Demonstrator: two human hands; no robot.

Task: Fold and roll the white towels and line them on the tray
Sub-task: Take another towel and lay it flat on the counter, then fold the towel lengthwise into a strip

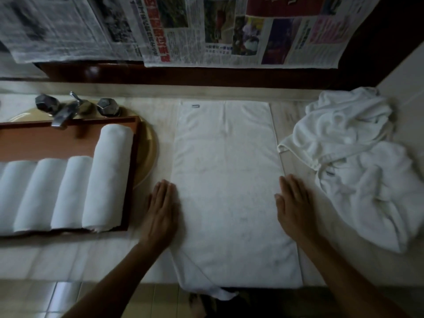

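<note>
Head view: a white towel (226, 191) lies flat on the pale counter (80, 255), folded into a long strip that runs from the back wall to the front edge. A small label (195, 106) shows at its far left corner, and a loose corner (221, 294) hangs over the counter's front edge. The left hand (161, 210) rests palm down on the strip's left edge, fingers straight and together, grasping nothing. The right hand (294, 207) lies palm down on the right edge, fingers likewise extended and released. The two hands sit level with each other, with the width of the towel between them. To the left, a brown tray (46, 141) sits over a yellowish basin (150, 152), beneath a metal tap (66, 111). On the tray, rolled towels (107, 177) lie side by side and touching; four are fully distinguishable, with part of a fifth at the frame's left edge. The rightmost roll is the longest and lies against the tray's right rim. To the right of the strip, a heap of unfolded white towels (358, 161) sits on the counter, near the right hand but apart from it. Newspaper sheets (206, 31) hang on the wall behind; their print is too blurred to read.
</note>
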